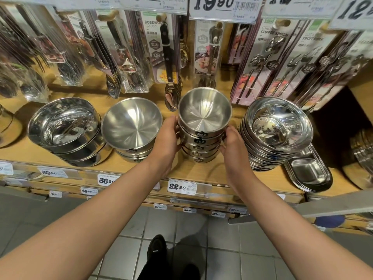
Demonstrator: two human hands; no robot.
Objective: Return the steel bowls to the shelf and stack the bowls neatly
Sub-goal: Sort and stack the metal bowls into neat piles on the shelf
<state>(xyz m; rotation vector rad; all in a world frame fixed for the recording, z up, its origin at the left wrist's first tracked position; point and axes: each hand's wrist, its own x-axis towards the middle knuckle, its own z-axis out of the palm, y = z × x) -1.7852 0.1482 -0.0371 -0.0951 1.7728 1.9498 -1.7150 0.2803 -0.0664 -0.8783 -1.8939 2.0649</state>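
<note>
Squaring is being done: left hand (167, 138) and right hand (232, 147) are being cupped around the stack of steel bowls (203, 128) on the shelf (189, 170). Rims should be nudged evenly, clear of hanging spoons (172, 96) behind.

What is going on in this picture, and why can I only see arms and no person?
The camera sits on the person's head and looks down, so you see only their arms, like your own when you look down. They stand at a shop shelf. The left hand and the right hand hold a stack of small steel bowls from both sides. It is hard to tell if the stack already sits on the shelf. Left of it is a wider bowl stack, then shiny deep bowls. To the right are stacked shallow dishes and little trays. Packs of spoons and forks hang above, with price tags below.
</note>
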